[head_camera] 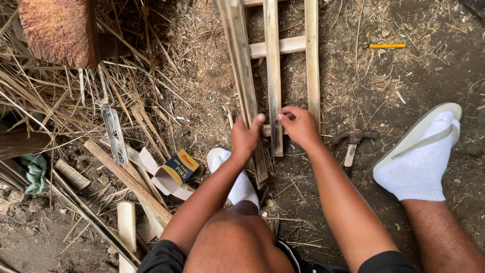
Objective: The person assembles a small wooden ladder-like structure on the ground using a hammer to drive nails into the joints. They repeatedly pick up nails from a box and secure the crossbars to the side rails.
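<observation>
Hands meet at the near end of a pale lattice frame of split bamboo slats (pixel 273 76), which lies flat on the littered earth floor (pixel 364 91) and runs away from us toward the top of the view. Our left hand (pixel 246 137) is clamped on the leftmost slat, thumb raised. Our right hand (pixel 300 125) pinches closed at the middle slat; what it pinches we cannot tell. A claw hammer with a wooden handle (pixel 353 143) lies just right of the right wrist. An open yellow and blue cardboard box (pixel 174 173) sits left of the left forearm. A yellow pencil (pixel 385 46) lies well apart, upper right.
</observation>
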